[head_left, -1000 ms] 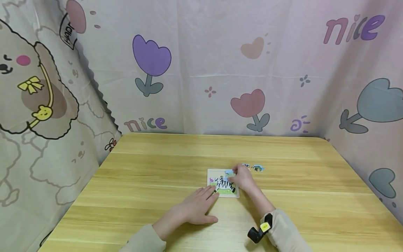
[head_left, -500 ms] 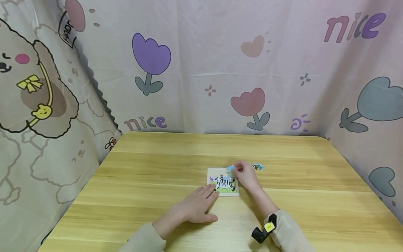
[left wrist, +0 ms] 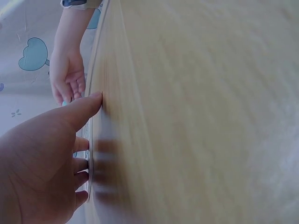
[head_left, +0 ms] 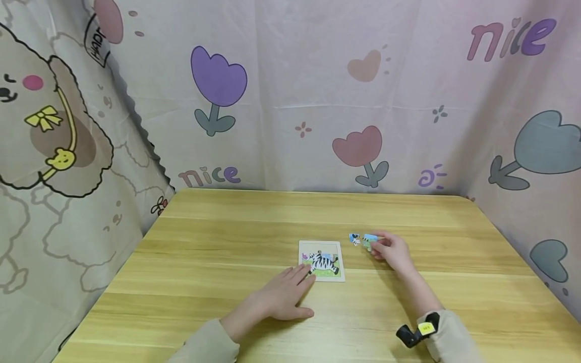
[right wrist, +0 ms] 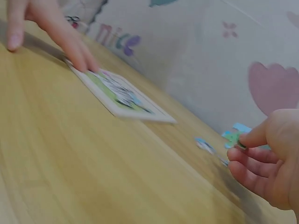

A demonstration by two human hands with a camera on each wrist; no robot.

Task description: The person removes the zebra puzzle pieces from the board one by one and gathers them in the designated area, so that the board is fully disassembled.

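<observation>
Since my right hand (head_left: 395,249) carried the pinched blue-green jigsaw piece (head_left: 368,239) rightward, the zebra puzzle (head_left: 324,263) is unfilled far-right; my left hand (head_left: 280,296), fingers extended, touches its near-left edge.

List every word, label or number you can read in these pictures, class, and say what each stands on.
"nice": on the back cloth, upper right.
"nice": on the back cloth, lower left, just above the table.
"HA": on the left cloth, tilted; its remaining letters are unclear.
Yellow sticker on the black wrist camera: too small to read.
Puzzle board and held puzzle piece: no readable writing.
</observation>
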